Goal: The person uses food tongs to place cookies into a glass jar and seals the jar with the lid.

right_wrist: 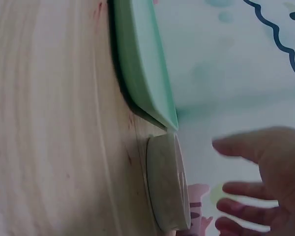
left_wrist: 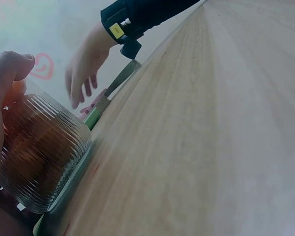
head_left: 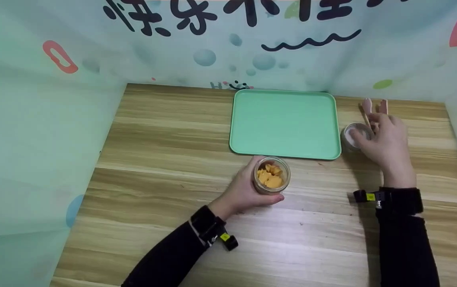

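My left hand (head_left: 246,189) grips a ribbed glass jar (left_wrist: 44,152) of orange flake-like pieces (head_left: 270,177) from the side. The jar has no lid on and stands just in front of the green tray (head_left: 284,123). To the right, my right hand (head_left: 390,143) hovers over a low, round, pale container (right_wrist: 164,182) beside the tray's right edge. Its fingers are spread and relaxed, and in the right wrist view a gap shows between them and the container. What the container holds is unclear.
Two pink-ended utensils (head_left: 367,105) lie behind the right hand, partly covered by it. A printed cloth backdrop (head_left: 228,59) rises at the table's back edge, and pale cloth (head_left: 33,159) closes off the left side. Wood-grain tabletop (head_left: 152,159) spreads around the tray.
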Tool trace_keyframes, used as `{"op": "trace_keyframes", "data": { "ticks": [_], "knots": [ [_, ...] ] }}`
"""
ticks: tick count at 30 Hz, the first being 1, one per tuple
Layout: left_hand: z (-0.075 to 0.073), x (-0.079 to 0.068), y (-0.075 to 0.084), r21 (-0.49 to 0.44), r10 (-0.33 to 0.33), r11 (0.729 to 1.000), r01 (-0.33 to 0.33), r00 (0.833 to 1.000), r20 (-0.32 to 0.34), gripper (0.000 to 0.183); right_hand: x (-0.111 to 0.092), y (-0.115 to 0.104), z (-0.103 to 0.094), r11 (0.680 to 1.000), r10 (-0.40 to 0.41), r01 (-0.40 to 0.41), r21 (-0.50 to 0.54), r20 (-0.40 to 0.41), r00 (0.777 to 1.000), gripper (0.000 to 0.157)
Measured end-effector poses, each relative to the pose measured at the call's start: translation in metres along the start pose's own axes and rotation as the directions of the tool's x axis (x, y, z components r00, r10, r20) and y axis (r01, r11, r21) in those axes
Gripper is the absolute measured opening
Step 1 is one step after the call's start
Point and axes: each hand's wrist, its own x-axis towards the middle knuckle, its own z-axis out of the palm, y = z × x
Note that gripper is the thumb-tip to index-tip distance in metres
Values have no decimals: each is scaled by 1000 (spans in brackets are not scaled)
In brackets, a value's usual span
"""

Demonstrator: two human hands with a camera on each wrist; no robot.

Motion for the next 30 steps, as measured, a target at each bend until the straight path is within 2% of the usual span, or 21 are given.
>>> {"op": "trace_keyframes", "data": {
  "ticks": [4,7,14,17,24,30],
  "knots": [
    [0,0,0,-5,4,1000,-4,1000,1,92,1,-1,6,991,-121,127,-44,118,986,88],
    [0,0,0,-3,0,1000,0,1000,0,93,2,0,10,977,-177,195,-88,184,967,94],
    [0,0,1,24,-8,1000,8,1000,-5,95,5,-2,17,962,-175,227,-151,296,939,85],
    [0,0,1,24,-10,1000,10,1000,-1,95,5,0,18,958,-173,232,-169,304,937,84],
    [-1,1,-1,-2,4,1000,-4,1000,3,91,4,0,12,946,-246,289,-148,254,935,76],
    [0,0,-1,-2,-7,1000,7,1000,4,93,-2,-7,-13,983,-143,169,-73,274,951,81]
  ]
}}
